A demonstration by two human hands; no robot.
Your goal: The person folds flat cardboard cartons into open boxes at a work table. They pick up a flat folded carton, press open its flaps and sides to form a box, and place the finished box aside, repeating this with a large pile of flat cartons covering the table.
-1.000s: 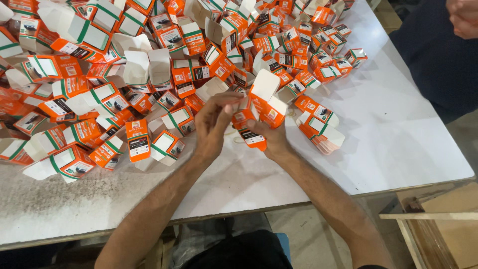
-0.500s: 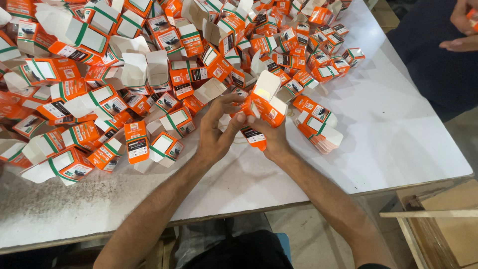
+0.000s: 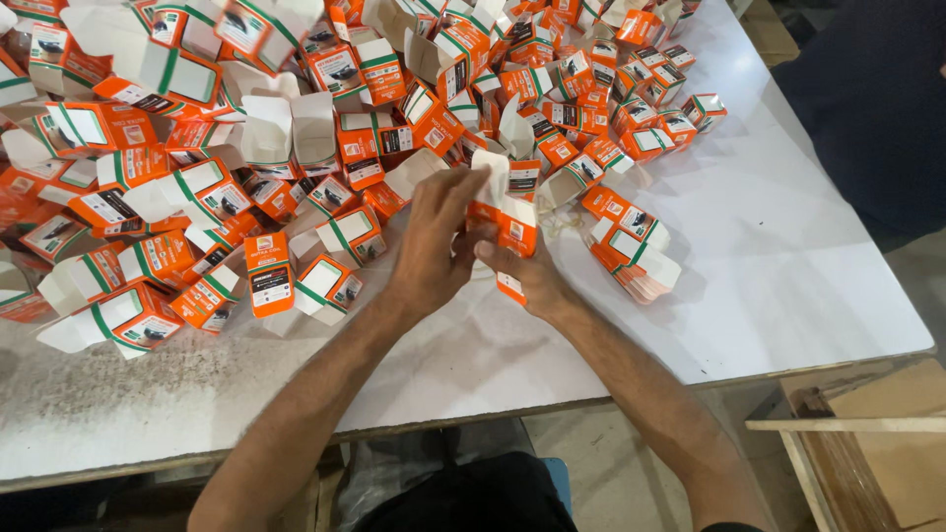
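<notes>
White tabletop (image 3: 788, 266), worn and speckled grey along its near left edge, fills most of the view. Heap of small orange, white and green cartons (image 3: 296, 118) covers the far and left part of the surface; many lie with flaps open, white insides showing. Right half of the top is bare laminate.

Left hand (image 3: 429, 246) reaches in from below, fingers curled and pinched onto the carton in hand (image 3: 507, 222), thumb side toward the box. Right hand (image 3: 527, 276) sits just under and behind that same box, fingers wrapped around its lower part, so both hands grip it together. The box is held just above the table at the near edge of the heap, roughly upright, with one white flap (image 3: 493, 177) standing open at its top (whether the bottom end is closed, cannot tell; the fingers cover it).

Just right of the hands, a short stack of flattened cartons (image 3: 636, 261) lies on the bare surface, fanned slightly, apart from the main heap. Left of the hands, an orange carton with a white label panel (image 3: 269, 274) lies flat beside others.

Far right, dark clothing of another person (image 3: 867, 108) stands against the table edge. Lower right, below table level, wooden boards and a brown cardboard sheet (image 3: 877, 443) rest by the floor. Dark trousers of the worker (image 3: 463, 498) show at the bottom middle.
</notes>
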